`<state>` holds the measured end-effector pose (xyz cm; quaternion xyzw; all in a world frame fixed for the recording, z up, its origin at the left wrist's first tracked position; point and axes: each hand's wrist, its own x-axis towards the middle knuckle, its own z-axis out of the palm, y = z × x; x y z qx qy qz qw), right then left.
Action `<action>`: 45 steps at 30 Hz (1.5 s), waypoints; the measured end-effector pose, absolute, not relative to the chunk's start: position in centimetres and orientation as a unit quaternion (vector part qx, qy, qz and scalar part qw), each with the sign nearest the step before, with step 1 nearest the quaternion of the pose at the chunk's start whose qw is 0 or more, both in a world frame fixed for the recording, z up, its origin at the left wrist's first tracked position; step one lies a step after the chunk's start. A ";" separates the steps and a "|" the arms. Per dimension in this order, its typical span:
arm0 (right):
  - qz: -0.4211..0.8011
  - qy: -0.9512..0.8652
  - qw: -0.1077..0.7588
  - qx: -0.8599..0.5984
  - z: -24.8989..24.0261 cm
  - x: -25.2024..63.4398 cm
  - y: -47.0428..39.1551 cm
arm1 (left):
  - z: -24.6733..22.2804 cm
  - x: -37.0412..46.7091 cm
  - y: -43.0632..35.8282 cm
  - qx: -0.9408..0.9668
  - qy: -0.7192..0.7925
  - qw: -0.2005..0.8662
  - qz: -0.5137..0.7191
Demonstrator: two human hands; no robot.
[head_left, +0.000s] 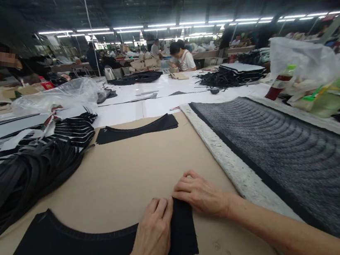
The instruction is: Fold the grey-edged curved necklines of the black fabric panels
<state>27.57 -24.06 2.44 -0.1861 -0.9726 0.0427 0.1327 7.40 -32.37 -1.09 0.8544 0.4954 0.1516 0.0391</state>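
Note:
A curved black fabric piece (94,245) lies flat on the tan board in front of me. Its upper edge is a concave curve with a narrow band along it. My left hand (154,232) rests on the piece, its fingers pressed together at the upper edge. At the piece's upper right corner, my right hand (202,193) has its fingers bent and closed on the edge; the fingertips are partly hidden. Farther up the board, a second set of curved black fabric pieces (138,129) lies apart from both hands.
The tan board (119,179) covers the near table. Black strips (24,183) are heaped at left, beside a clear plastic bag (61,96). On the right lies a grey-black textured sheet (280,146), with a bottle of dark red liquid (279,83) behind it. People sit farther back.

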 end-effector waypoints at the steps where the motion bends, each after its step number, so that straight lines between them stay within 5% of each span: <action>1: 0.045 -0.972 0.136 -0.187 2.4 27.6 -24.1 | -1.2 7.4 -32.4 0.857 0.493 0.032 0.149; 18: 0.084 -0.900 0.148 -0.400 2.1 26.7 -29.4 | -1.6 7.6 -32.3 0.868 0.448 -0.132 0.168; 45: -0.013 -0.868 0.129 -0.479 0.3 26.1 -30.3 | -1.9 7.5 -32.5 0.862 0.457 -0.128 0.179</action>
